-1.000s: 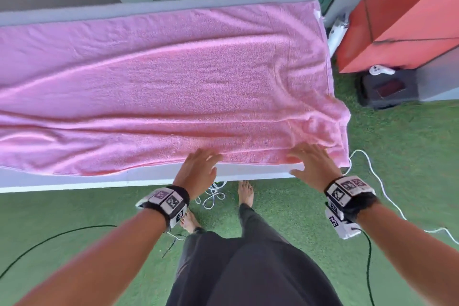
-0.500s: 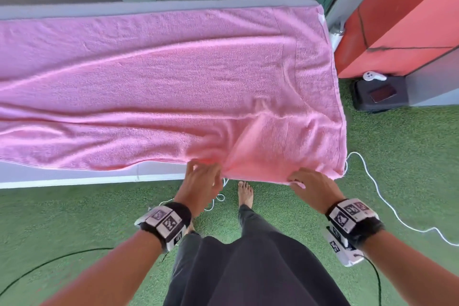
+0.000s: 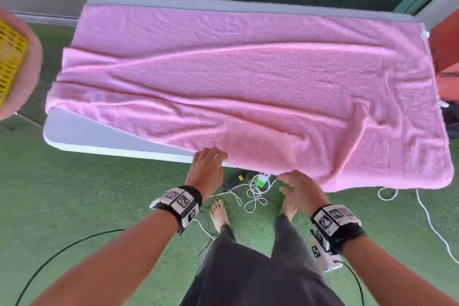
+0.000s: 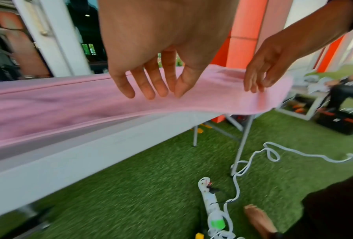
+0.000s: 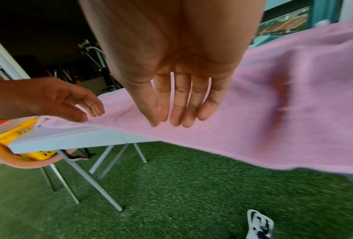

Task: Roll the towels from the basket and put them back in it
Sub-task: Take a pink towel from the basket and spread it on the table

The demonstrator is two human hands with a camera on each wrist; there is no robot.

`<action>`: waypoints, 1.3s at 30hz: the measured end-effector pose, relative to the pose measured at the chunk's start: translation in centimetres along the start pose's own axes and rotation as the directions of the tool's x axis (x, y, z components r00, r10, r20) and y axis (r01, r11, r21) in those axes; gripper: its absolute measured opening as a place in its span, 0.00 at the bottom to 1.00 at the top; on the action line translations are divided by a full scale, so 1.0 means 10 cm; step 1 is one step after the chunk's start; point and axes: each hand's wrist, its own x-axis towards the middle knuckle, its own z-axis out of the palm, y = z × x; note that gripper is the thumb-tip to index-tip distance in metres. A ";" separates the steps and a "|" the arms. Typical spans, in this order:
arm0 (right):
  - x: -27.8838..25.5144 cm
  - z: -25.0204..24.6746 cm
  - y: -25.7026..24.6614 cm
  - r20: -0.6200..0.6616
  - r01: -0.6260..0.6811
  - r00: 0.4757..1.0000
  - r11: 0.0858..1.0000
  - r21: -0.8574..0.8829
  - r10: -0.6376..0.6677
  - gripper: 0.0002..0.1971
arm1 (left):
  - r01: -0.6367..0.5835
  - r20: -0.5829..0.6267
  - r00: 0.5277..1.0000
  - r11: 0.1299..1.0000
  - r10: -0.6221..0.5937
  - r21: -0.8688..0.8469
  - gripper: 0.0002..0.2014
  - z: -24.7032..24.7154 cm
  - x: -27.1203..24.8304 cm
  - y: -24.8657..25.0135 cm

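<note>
A big pink towel [image 3: 248,87] lies spread on the white bench [image 3: 74,131]. Both hands, left hand [image 3: 207,169] and right hand [image 3: 301,190], are loose-fingered at its near edge, holding nothing.

Both arms extended forward, forearms bare, marker-tagged bands on each wrist. Left hand [image 3: 207,169] palm-down, fingers [image 4: 144,85] straight and slightly spread, holding nothing. Right hand [image 3: 301,190] palm-down, a little nearer the body, fingers [image 5: 179,103] straight, close together, holding nothing. Feet bare, legs in dark trousers.
</note>
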 end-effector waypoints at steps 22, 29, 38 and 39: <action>0.85 0.46 -1.30 -0.133 0.197 0.966 0.963 -0.183 -0.223 0.02 | 0.015 0.043 0.999 0.995 -0.019 0.101 0.08 -0.89 -0.06 -1.38; 0.52 0.64 -1.45 0.075 0.265 0.964 0.955 -0.134 -0.257 0.05 | 0.085 0.112 0.988 0.981 -0.106 0.176 0.04 -1.04 -0.53 -1.43; 0.84 0.89 -2.30 0.245 0.280 0.932 0.960 -0.021 -0.267 0.15 | 0.244 0.195 0.953 0.969 -0.232 -0.039 0.13 -1.28 -0.76 -2.08; 0.96 0.92 -2.50 0.231 0.301 0.929 0.954 -0.018 -0.289 0.14 | 0.251 0.172 0.955 0.967 -0.241 -0.039 0.13 -1.36 -0.74 -2.28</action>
